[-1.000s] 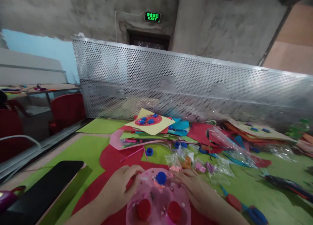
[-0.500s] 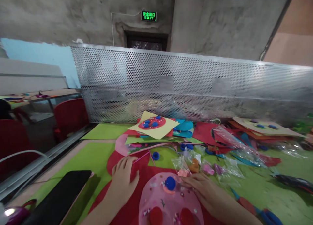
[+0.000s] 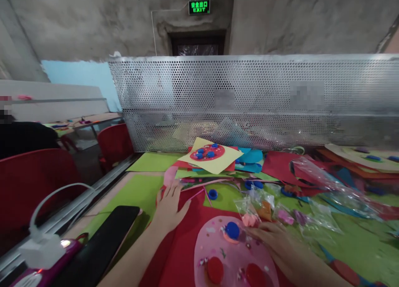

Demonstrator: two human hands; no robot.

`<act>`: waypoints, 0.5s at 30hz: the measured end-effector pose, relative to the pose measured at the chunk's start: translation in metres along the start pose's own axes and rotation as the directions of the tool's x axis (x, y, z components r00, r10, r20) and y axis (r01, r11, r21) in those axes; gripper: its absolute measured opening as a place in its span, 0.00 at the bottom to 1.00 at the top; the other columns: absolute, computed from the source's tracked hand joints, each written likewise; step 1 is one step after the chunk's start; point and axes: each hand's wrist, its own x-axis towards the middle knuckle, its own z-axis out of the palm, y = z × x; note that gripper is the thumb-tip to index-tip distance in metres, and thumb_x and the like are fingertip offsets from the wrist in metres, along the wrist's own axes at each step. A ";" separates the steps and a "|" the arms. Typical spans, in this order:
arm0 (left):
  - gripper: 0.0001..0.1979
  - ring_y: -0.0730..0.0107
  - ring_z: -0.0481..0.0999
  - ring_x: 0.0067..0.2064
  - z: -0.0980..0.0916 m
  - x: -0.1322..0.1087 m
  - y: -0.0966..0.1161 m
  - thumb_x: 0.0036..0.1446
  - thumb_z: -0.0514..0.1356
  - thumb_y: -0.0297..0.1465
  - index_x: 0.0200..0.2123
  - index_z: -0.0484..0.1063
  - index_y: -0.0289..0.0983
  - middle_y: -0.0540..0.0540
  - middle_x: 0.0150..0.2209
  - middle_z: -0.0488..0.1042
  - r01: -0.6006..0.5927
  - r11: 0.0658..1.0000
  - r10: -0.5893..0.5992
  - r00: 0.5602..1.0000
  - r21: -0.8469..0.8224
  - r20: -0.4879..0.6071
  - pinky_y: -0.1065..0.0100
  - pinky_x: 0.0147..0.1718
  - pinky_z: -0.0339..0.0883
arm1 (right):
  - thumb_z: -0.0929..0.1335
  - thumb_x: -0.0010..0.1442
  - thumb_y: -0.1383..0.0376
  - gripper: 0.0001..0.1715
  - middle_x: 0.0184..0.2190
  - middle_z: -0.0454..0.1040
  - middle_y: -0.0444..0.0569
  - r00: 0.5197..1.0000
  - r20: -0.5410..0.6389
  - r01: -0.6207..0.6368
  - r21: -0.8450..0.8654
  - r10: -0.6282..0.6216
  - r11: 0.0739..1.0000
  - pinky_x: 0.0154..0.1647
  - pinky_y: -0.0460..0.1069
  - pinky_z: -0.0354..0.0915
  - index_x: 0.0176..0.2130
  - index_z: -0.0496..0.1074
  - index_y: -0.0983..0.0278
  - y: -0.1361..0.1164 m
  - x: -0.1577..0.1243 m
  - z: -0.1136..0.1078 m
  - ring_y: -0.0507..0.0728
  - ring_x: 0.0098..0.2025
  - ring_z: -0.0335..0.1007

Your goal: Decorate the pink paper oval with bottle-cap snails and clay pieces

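Observation:
My left hand (image 3: 169, 206) is open, thumb out to the right, its fingers stretched forward over the red paper (image 3: 183, 241) toward a pink paper piece (image 3: 170, 174). Whether the fingertips touch that piece I cannot tell. Below my hands lies a pink oval cutout (image 3: 215, 241), partly cut off by the frame's bottom. It carries a blue disc (image 3: 232, 230), red discs (image 3: 215, 270) and small scattered decorations. My right hand (image 3: 277, 239) rests palm down at the oval's upper right edge, fingers extended and holding nothing visible. Just beyond its fingertips sits a lump of pink clay (image 3: 250, 219).
A black phone (image 3: 102, 241) and a white charger plug (image 3: 42, 249) are at the left. Behind stand stacked papers topped by a cream sheet (image 3: 215, 164) and a perforated metal divider (image 3: 249, 83). Plastic bags (image 3: 330, 183) and scissors (image 3: 343, 268) lie right. A person (image 3: 28, 137) sits far left.
The view has turned left, so everything sits farther right. My left hand has slid forward and its fingers have straightened toward the pink paper piece. My right hand stays by the oval's edge.

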 end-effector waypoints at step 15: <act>0.18 0.47 0.53 0.61 0.003 0.001 -0.004 0.59 0.51 0.39 0.49 0.71 0.43 0.40 0.59 0.60 0.004 0.998 0.002 0.995 -0.058 0.101 0.43 0.54 0.48 | 0.59 0.50 0.75 0.35 0.50 0.69 0.52 0.997 0.067 -0.032 -0.033 0.034 0.999 0.54 0.63 0.56 0.56 0.64 0.55 -0.003 -0.002 -0.006 0.62 0.52 0.63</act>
